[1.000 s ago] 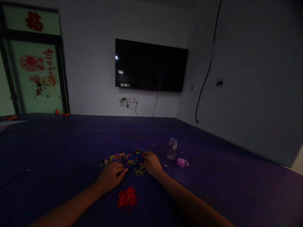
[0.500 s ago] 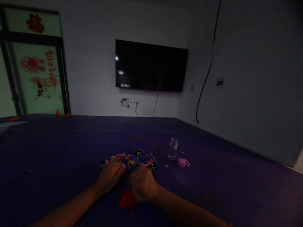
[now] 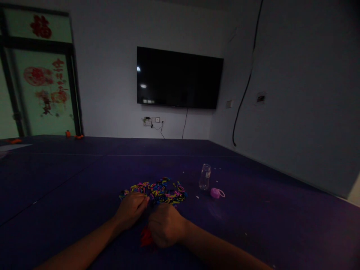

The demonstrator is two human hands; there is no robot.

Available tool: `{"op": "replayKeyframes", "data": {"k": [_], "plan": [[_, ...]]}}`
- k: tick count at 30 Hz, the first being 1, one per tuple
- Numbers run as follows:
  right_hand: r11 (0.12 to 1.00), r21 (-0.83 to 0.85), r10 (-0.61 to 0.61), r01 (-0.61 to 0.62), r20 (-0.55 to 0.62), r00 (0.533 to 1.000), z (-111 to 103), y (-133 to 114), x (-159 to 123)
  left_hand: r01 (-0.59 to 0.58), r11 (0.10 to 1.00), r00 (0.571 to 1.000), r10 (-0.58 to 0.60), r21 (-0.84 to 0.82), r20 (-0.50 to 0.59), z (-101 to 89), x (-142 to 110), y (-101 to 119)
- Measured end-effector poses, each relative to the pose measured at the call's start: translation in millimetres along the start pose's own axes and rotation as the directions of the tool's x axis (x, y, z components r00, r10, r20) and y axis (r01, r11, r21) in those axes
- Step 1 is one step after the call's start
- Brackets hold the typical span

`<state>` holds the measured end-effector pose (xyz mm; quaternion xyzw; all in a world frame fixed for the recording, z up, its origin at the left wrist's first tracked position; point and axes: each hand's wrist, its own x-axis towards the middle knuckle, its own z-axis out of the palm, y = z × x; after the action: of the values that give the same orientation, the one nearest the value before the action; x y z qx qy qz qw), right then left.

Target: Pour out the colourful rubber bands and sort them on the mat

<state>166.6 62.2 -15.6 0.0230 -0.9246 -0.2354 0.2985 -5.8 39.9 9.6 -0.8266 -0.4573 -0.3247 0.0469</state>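
A heap of small coloured loops [image 3: 165, 193], yellow, pink, blue and black, lies spread on the purple table. They look like small elastic bands or clips; I cannot tell which. At the heap's near left edge is my left hand [image 3: 132, 208], closed, thumb and fingers together; what it pinches, if anything, is hidden. My right hand [image 3: 166, 225] is curled closed just nearer to me, over a smaller red pile [image 3: 146, 237] of similar pieces and hiding part of it. Its fingertips do not show.
To the right of the heap stands an uncapped clear bottle [image 3: 204, 177] with a label. Beside it lies a pink cap [image 3: 216, 193] with a loop. White specks dot the purple tabletop [image 3: 253, 210]. Orange objects [image 3: 79, 137] sit at the far left edge.
My right hand has drawn down toward me and covers more of the red pile. My left hand stays nearly in place at the heap.
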Motion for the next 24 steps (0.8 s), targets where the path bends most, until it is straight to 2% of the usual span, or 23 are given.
{"op": "replayKeyframes", "data": {"k": [6,8,10,12,14,17,20,24], "plan": [[0.999,0.003,0.049,-0.049,-0.020,0.999,-5,0,2,-0.036,0.999,0.999,0.036,0.007,-0.009,2.0,0,-3],[0.993,0.021,0.113,-0.113,-0.047,0.992,-8,0,3,-0.054,0.999,0.999,0.054,0.005,-0.010,2.4,0,-5],[0.969,0.065,0.243,-0.238,-0.099,0.965,-12,2,3,-0.079,0.997,0.997,0.079,0.007,-0.006,2.8,0,-6],[0.906,0.140,0.417,-0.400,-0.130,0.899,-13,5,3,-0.089,0.996,0.996,0.090,0.027,-0.010,3.6,-1,-8],[0.804,0.211,0.585,-0.555,-0.119,0.802,-14,10,1,-0.080,0.995,0.996,0.081,0.058,-0.025,5.2,-1,-9],[0.660,0.272,0.739,-0.700,-0.074,0.669,-12,21,-4,-0.067,0.993,0.997,0.071,0.097,-0.036,7.9,-1,-10],[0.588,0.290,0.794,-0.755,-0.031,0.607,-12,32,-10,-0.072,0.991,0.997,0.075,0.115,-0.026,9.8,-1,-9],[0.520,0.286,0.845,-0.805,-0.034,0.533,-14,41,-16,-0.075,0.993,0.997,0.077,0.091,-0.018,10.0,1,-7]]}}
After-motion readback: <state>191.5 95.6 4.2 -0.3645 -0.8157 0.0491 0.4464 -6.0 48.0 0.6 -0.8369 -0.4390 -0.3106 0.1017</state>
